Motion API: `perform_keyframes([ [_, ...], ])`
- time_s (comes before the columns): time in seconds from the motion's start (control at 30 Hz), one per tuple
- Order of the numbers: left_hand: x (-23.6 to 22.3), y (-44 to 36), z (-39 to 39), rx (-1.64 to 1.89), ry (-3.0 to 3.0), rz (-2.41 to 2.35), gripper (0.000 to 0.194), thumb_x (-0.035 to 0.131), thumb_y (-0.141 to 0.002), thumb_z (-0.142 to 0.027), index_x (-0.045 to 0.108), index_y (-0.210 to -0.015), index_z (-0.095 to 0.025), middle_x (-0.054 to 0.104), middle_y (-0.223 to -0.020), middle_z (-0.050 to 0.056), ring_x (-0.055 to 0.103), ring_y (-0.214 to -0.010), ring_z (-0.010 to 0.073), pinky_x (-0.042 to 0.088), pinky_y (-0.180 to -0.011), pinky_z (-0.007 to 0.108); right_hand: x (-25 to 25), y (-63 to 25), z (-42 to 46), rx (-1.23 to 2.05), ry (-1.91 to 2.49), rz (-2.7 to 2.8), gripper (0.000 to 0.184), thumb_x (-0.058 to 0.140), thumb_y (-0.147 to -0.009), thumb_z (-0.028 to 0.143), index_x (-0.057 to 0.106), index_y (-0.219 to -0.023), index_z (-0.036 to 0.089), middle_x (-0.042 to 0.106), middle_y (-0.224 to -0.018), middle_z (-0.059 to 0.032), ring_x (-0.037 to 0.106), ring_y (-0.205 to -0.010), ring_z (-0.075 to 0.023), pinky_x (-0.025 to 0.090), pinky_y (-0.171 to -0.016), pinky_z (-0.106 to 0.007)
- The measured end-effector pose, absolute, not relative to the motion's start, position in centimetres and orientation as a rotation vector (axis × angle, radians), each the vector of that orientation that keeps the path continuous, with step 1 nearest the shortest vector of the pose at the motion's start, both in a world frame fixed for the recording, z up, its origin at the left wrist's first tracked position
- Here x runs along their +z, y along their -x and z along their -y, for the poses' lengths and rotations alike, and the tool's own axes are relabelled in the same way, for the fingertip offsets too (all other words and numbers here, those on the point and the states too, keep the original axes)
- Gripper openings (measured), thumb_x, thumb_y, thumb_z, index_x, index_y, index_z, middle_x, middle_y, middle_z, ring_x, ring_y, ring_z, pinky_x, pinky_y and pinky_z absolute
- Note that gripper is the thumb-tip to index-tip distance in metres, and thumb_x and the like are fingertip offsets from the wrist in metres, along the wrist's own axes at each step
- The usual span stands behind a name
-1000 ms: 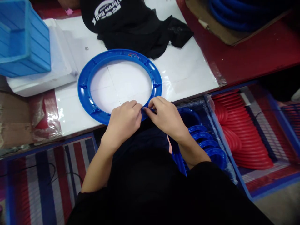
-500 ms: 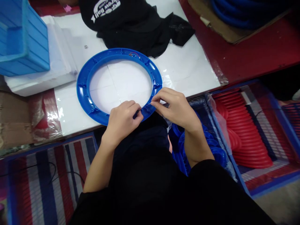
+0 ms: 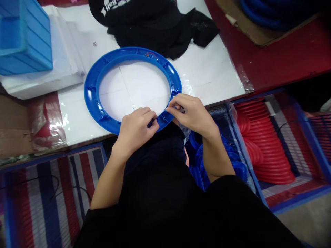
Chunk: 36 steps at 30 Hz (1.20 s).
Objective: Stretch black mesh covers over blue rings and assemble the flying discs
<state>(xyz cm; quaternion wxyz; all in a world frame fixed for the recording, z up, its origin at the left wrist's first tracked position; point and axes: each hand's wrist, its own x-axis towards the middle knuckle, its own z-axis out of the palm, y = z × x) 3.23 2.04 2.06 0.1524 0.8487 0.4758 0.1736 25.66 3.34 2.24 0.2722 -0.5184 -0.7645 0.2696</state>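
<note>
A glossy blue plastic ring (image 3: 90, 100) lies on the white, smooth-surfaced worktop (image 3: 212, 75), its near edge at the worktop's front. It is a broad, shallow channel, open side up, crossed by thin ribs and dotted with small round posts; fine reddish wires (image 3: 152, 55) sit in its far side. The left hand (image 3: 138, 125) is at the near rim, fingers curled and thumb bent in towards the forefinger. The right hand (image 3: 192, 112) is at the rim just to the right, thumb and forefinger tips brought close over it. The fingers cover the spot, so I cannot tell whether either hand is clamped on the rim or on something thin.

Beyond the ring lies rumpled black cloth (image 3: 152, 31) with white print. To the left, a ribbed light-blue plastic bin (image 3: 38, 38) stands on a matte white block (image 3: 64, 74), and a tiny shiny piece (image 3: 94, 44) lies between block and cloth. Below the worktop, smooth red rings (image 3: 274, 148) overlap in a blue-rimmed crate (image 3: 300, 203) with a striped lining.
</note>
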Motion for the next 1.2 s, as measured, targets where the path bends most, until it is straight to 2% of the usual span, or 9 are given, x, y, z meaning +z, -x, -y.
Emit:
perform_keyframes([
  [0.27, 1.9, -3.2, -2.2, 0.503, -2.438, -1.336, 0.018, 0.054, -0.095, -0.017, 0.069, -0.086, -0.021, 0.073, -0.088, 0.006, 0.065, -0.084, 0.0217, 0.043, -0.066, 0.034, 3.5, -24.1, -2.4, 0.759, 1.670, 1.976, 0.018, 0.064, -0.096, 0.020, 0.058, -0.079, 0.024, 0.061, -0.066, 0.0021, 0.057, -0.068, -0.0181, 0.034, -0.067, -0.034],
  [0.4, 2.3, -2.6, -2.4, 0.504, -2.353, -1.276, 0.014, 0.058, -0.097, -0.018, 0.071, -0.092, -0.021, 0.075, -0.093, 0.005, 0.067, -0.085, 0.0207, 0.046, -0.069, 0.033, 3.8, -24.3, -3.1, 0.851, 1.708, 1.986, 0.019, 0.067, -0.094, 0.020, 0.058, -0.078, 0.023, 0.065, -0.069, 0.0004, 0.059, -0.068, -0.0190, 0.035, -0.066, -0.034],
  [0.53, 3.1, -3.2, -2.3, 0.409, -2.341, -1.291, 0.016, 0.062, -0.103, -0.031, 0.072, -0.098, -0.020, 0.077, -0.098, 0.006, 0.070, -0.089, 0.0231, 0.047, -0.069, 0.033, 3.8, -24.4, -3.3, 0.882, 1.738, 2.010, 0.019, 0.068, -0.095, 0.021, 0.059, -0.078, 0.023, 0.067, -0.070, -0.0007, 0.060, -0.069, -0.0197, 0.036, -0.066, -0.035],
  [0.63, 3.3, -4.9, -2.1, 0.302, -2.432, -1.422, 0.024, 0.054, -0.108, -0.030, 0.073, -0.102, -0.017, 0.076, -0.102, 0.011, 0.070, -0.090, 0.0264, 0.042, -0.063, 0.034, 3.7, -24.2, -3.0, 0.857, 1.764, 2.020, 0.018, 0.068, -0.095, 0.020, 0.059, -0.079, 0.024, 0.065, -0.068, 0.0003, 0.058, -0.066, -0.0190, 0.034, -0.065, -0.034],
  [0.77, 3.2, -6.6, -2.3, 0.255, -2.448, -1.495, 0.029, 0.045, -0.110, -0.023, 0.073, -0.108, -0.015, 0.076, -0.106, 0.012, 0.071, -0.091, 0.0265, 0.038, -0.061, 0.034, 3.7, -24.5, -2.4, 0.843, 1.724, 2.042, 0.013, 0.065, -0.095, 0.018, 0.064, -0.083, 0.023, 0.061, -0.062, 0.0029, 0.054, -0.061, -0.0172, 0.033, -0.064, -0.033],
  [0.97, 3.1, -5.5, -2.7, 0.281, -2.375, -1.455, 0.021, 0.054, -0.103, -0.024, 0.073, -0.094, -0.018, 0.079, -0.098, 0.008, 0.071, -0.088, 0.0254, 0.037, -0.065, 0.035, 3.9, -26.3, -2.1, 0.957, 1.469, 1.992, 0.010, 0.065, -0.097, 0.023, 0.075, -0.093, 0.021, 0.076, -0.084, -0.0009, 0.066, -0.073, -0.0178, 0.045, -0.070, -0.033],
  [1.07, 2.9, -5.0, -2.9, 0.317, -2.334, -1.426, 0.017, 0.058, -0.098, -0.023, 0.071, -0.088, -0.019, 0.079, -0.094, 0.007, 0.070, -0.084, 0.0238, 0.037, -0.066, 0.035, 3.7, -26.4, -2.5, 0.743, 1.411, 1.991, 0.007, 0.068, -0.096, 0.019, 0.073, -0.091, 0.022, 0.074, -0.086, -0.0017, 0.066, -0.077, -0.0190, 0.048, -0.073, -0.034],
  [1.2, 2.7, -4.9, -2.9, 0.345, -2.306, -1.431, 0.016, 0.057, -0.095, -0.022, 0.069, -0.085, -0.020, 0.078, -0.093, 0.006, 0.069, -0.083, 0.0229, 0.035, -0.065, 0.035, 3.2, -26.4, -3.4, 0.396, 1.238, 2.088, 0.014, 0.060, -0.100, 0.015, 0.070, -0.096, 0.024, 0.071, -0.101, -0.0053, 0.067, -0.097, -0.0244, 0.053, -0.087, -0.040],
])
